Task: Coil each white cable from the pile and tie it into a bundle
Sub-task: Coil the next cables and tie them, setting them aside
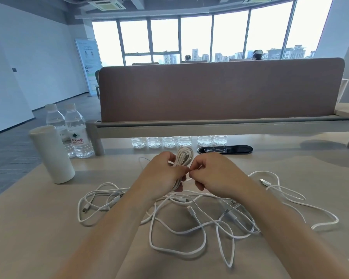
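Observation:
A coiled white cable [183, 158] stands upright above the desk, its loops sticking up between my hands. My left hand [162, 176] is closed around the coil's middle. My right hand [214, 174] pinches something small at the coil's waist with thumb and forefinger; whether it is the cable's end or a tie is too small to tell. Below my forearms a loose pile of white cables [189, 220] lies tangled on the desk, with several plugs showing.
A white cylinder cup [52, 154] and two water bottles [77, 133] stand at the left. More bottles [177, 141] line up under the raised shelf with the brown divider [220, 89]. A black oval tray [226, 149] lies behind my hands.

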`<state>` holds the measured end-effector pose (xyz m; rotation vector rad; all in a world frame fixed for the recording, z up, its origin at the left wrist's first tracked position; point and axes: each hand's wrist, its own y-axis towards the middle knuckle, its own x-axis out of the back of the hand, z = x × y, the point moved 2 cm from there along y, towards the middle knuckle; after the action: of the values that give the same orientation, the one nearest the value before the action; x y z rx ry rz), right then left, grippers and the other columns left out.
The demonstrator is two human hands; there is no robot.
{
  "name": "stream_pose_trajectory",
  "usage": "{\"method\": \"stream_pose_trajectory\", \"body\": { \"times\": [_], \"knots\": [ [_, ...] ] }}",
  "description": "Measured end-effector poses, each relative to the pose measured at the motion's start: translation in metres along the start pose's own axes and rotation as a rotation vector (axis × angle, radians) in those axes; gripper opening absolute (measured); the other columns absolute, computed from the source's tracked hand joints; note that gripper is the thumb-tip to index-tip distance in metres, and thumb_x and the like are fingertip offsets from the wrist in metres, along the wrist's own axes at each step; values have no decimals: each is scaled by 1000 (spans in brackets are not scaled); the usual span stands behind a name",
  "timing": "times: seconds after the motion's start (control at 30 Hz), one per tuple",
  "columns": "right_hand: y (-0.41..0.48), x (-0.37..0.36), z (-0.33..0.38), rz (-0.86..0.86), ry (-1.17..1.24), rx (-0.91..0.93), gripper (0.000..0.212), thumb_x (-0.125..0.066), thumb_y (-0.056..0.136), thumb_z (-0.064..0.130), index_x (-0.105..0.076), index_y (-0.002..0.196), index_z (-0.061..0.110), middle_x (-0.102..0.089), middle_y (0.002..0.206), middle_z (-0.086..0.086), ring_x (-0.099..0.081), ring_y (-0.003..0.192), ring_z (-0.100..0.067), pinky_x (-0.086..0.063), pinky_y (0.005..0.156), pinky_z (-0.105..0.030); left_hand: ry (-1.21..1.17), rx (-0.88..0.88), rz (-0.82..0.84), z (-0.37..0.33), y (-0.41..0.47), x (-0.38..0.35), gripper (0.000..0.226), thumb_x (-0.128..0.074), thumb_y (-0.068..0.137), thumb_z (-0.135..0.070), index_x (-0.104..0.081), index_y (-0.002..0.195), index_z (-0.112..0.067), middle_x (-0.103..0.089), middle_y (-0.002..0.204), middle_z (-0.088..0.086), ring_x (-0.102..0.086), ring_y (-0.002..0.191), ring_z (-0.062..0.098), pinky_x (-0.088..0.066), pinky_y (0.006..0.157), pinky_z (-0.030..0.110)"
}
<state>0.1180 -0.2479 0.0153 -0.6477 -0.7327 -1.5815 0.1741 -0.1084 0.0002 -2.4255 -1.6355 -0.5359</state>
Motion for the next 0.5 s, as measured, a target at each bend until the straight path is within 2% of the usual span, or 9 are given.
{"method": "stream_pose_trajectory", "body": {
  "times": [0.07, 0.17, 0.23, 0.33, 0.5],
  "knots": [
    [0, -1, 1, 4, 20, -4, 16, -57, 90, 15, -65, 76, 19, -64, 55, 4, -47, 38, -1, -36, 51, -23, -32, 14, 10, 1, 1, -3, 15, -67, 93, -14, -57, 103, -7, -64, 76, 10, -61, 59, 20, -63, 65, 40],
    [0, -2, 1, 8, 63, -29, 15, -55, 88, 12, -69, 81, 10, -60, 51, 4, -43, 37, -2, -37, 50, -25, -50, 10, 32, 4, 2, -4, 17, -69, 92, -19, -57, 99, -8, -61, 69, 8, -56, 57, 18, -54, 54, 31],
    [-1, -2, 2, 27, 101, -23, 16, -55, 87, 10, -70, 82, 6, -58, 50, 4, -42, 39, -5, -37, 49, -23, -62, -8, 21, 7, 4, -3, 18, -69, 92, -22, -57, 97, -9, -62, 66, 6, -55, 56, 19, -47, 54, 31],
    [-3, -1, 3, 30, 183, -22, 17, -57, 89, 11, -72, 81, 7, -54, 46, 5, -40, 40, -7, -35, 48, -20, -55, -48, -21, 8, 6, -3, 17, -66, 94, -21, -59, 97, -6, -62, 63, 5, -52, 52, 18, -45, 50, 30],
    [-3, -2, 5, -31, 276, -37, 17, -60, 88, 13, -71, 77, 6, -50, 45, 7, -39, 42, -9, -35, 55, -27, 78, -146, -126, 10, 10, -1, 17, -62, 95, -28, -62, 90, -12, -58, 59, 1, -52, 50, 18, -46, 57, 39]
  ]
}}
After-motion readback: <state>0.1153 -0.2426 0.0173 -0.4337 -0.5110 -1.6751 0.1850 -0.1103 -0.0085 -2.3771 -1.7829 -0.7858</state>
